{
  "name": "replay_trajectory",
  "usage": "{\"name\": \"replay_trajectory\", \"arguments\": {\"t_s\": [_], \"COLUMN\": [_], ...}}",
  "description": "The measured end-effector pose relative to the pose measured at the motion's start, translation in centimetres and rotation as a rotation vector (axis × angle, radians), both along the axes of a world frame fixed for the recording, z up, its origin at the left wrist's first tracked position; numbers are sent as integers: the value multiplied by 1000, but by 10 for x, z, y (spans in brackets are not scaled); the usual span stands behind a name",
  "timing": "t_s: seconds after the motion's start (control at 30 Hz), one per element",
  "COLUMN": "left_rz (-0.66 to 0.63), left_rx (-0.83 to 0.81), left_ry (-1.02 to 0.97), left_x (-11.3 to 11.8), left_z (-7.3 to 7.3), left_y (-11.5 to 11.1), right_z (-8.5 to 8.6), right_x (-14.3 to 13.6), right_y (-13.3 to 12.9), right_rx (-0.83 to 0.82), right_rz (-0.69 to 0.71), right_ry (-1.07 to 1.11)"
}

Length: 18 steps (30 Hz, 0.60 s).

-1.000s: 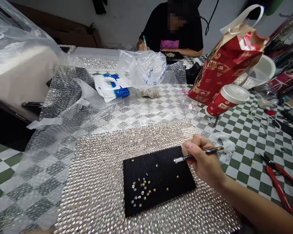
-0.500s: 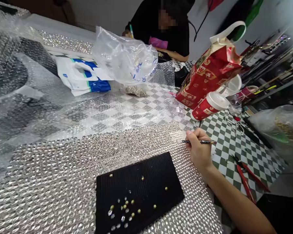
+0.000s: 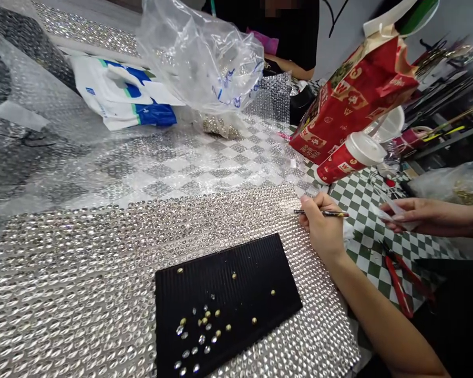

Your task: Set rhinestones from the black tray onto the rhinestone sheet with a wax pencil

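Observation:
My right hand [image 3: 324, 226] pinches a thin dark pen-like tool [image 3: 335, 213], its tip pointing left over the upper right part of a sheet of rows of shiny rhinestones [image 3: 82, 262]. Left of my forearm, a black ridged board [image 3: 224, 283] lies on that sheet, with clear stones [image 3: 201, 339] and yellowish ones [image 3: 254, 320] scattered on it, thickest at its lower left. My left hand does not show.
Another person's hand [image 3: 413, 212] at the right holds a thin whitish piece. Red-handled pliers [image 3: 398, 286] lie on the checked cloth [image 3: 362, 244]. Behind are a red cup [image 3: 349, 157], red paper bag [image 3: 355, 94], plastic bag [image 3: 205, 63] and wipes pack [image 3: 122, 94].
Another person's hand has come in from the right with a whitish piece. The view has shifted, so the background sits higher. My right hand still grips the tool at nearly the same spot.

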State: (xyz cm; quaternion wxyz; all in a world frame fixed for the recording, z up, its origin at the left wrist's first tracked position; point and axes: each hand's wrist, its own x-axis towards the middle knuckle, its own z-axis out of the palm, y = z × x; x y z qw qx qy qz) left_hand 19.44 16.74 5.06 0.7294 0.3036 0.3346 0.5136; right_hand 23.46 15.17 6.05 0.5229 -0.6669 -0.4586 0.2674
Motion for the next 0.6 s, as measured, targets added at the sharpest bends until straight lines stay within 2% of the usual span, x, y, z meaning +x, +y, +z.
{"name": "replay_trajectory", "arguments": {"t_s": [0.1, 0.17, 0.23, 0.27, 0.4, 0.6], "left_rz": [134, 181, 204, 213, 257, 294], "left_rx": [-110, -166, -204, -218, -266, -302], "left_ry": [17, 1, -28, -44, -93, -85], "left_x": [7, 9, 9, 9, 11, 9], "left_z": [-7, -10, -11, -12, -9, -4], "left_y": [0, -2, -4, -4, -6, -5], "right_z": [36, 59, 73, 76, 71, 68], "right_x": [84, 140, 175, 184, 176, 149], "right_y": [-4, 0, 9, 14, 26, 30], "right_rx": [-60, -553, -676, -749, -834, -817], "right_rz": [-13, 265, 265, 274, 257, 258], "right_ry": [29, 156, 153, 155, 136, 198]}}
